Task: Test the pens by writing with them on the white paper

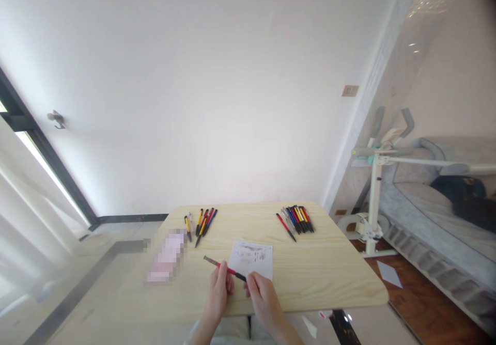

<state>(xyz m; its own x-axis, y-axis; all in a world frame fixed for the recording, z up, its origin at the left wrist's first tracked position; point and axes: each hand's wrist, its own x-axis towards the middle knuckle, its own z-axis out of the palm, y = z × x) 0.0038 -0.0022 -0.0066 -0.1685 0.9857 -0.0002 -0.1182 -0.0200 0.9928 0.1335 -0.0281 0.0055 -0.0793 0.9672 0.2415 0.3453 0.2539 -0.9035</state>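
Note:
A red pen (pixel 231 271) with a black grip is held level between both hands, above the near edge of a sheet of white paper (pixel 251 262). My left hand (pixel 219 288) pinches its middle, and its far end points up to the left. At the dark end, the fingers of my right hand (pixel 261 292) are closed around the tip. Dark and reddish marks show on the upper half of the paper. A loose group of pens (pixel 203 223) in yellow, red and blue lies at the back left. A tighter row of pens (pixel 298 219) lies at the back right.
The light wooden table (pixel 321 272) has rounded corners and backs onto a white wall (pixel 232 102). A blurred pink item (pixel 166 257) lies at its left edge. Right of the table stand a white exercise bike (pixel 374 205) and a grey sofa (pixel 414 205).

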